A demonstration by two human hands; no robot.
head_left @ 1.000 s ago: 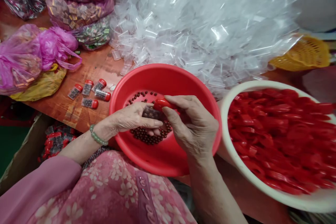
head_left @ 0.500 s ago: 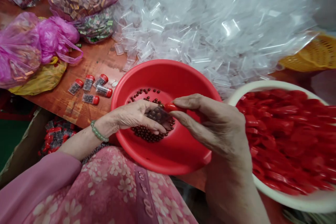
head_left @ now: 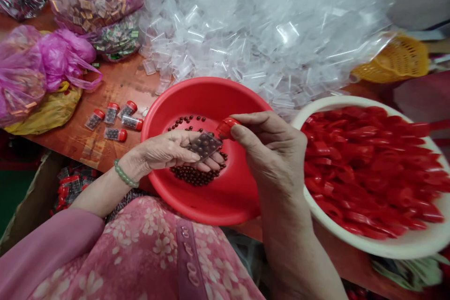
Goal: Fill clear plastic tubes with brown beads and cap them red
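Observation:
Over the red basin [head_left: 225, 213], my left hand [head_left: 172, 151] holds a clear plastic case [head_left: 206, 146] filled with dark brown balls. My right hand [head_left: 267, 143] pinches a red cap [head_left: 227, 127] at the upper right end of that case; whether the two touch is hard to tell. Loose brown balls [head_left: 195, 176] lie in the basin under my left hand. Left of the basin, several filled cases with red caps [head_left: 115, 134] rest on the table.
A white tub [head_left: 342, 243] of red caps stands at the right. Clear empty cases [head_left: 246, 33] are heaped behind the basin. Pink bags [head_left: 65, 58] lie at the left, a yellow basket [head_left: 397, 61] at the right back. More capped cases [head_left: 70, 187] are in a box at the lower left.
My right hand has shifted left and its grip shows more of the red cap. The case in my left hand is tilted upward and more visible. The whole view has shifted slightly.

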